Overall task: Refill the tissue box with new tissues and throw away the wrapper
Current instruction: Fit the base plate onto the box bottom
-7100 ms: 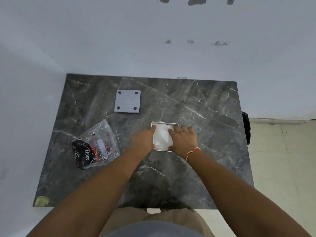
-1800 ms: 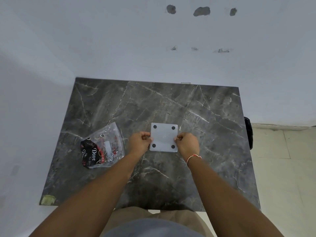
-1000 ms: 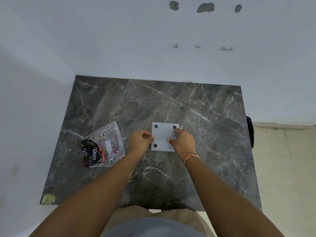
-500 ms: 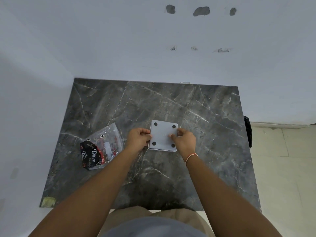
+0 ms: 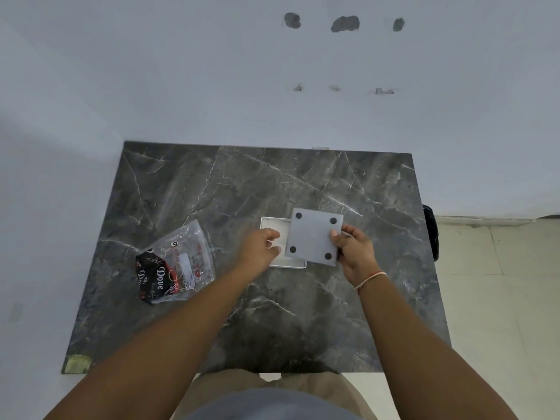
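Note:
The white tissue box [image 5: 270,224] lies on the dark marble table [image 5: 303,313], its open side facing up. My right hand [image 5: 353,253] grips the grey square base plate [image 5: 313,236] with four black feet and holds it tilted above the box's right half. My left hand [image 5: 261,247] has curled fingers on the box's left side. The plate and my left hand hide what is inside the box. The clear and black "Dove" wrapper [image 5: 175,265] lies crumpled on the table to the left.
The table stands against a white wall, with another wall on the left. A black bag [image 5: 431,231] hangs at the table's right edge, over a tiled floor. A yellowish scrap [image 5: 77,363] sits at the table's front left corner.
The grey plate has come off the box and shifted up and to the right in my right hand, uncovering the box's left part. My left hand stays at the box's left side.

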